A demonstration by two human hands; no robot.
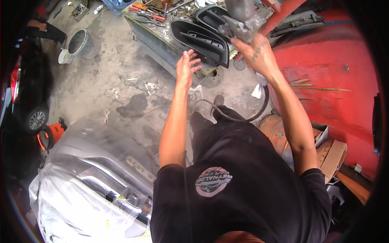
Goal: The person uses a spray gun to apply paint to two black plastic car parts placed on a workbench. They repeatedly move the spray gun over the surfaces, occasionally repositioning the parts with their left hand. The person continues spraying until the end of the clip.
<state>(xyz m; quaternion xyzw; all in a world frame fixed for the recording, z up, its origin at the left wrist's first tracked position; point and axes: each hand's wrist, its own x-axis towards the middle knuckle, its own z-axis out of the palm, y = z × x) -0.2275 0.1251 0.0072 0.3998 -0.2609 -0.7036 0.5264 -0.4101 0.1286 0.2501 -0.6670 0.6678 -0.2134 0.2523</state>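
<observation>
My left hand [187,69] is at twelve o'clock, palm bare, fingers loosely spread and slightly curled, with nothing in its grasp. Its fingertips are right by the near edge of a panel [185,37], a long, tapering black moulding with a matte skin and recessed pockets; I cannot tell whether they touch. The panel lies at twelve o'clock, over the tabletop [153,45], whose worn metal side shows greenish. A second black panel [208,16] sits just beyond it, partly covered by my gun.

At one o'clock my right hand [260,54] is curled around the spray gun [235,28], grey and metallic, blurred, its cup cut off by the upper edge. My palm hides the grip, and most of those fingers are hard to make out. A smooth dark hose [266,99] bends below; its link to the gun is unclear. Cloudy plastic [77,198] drapes silvery bodywork at eight o'clock.
</observation>
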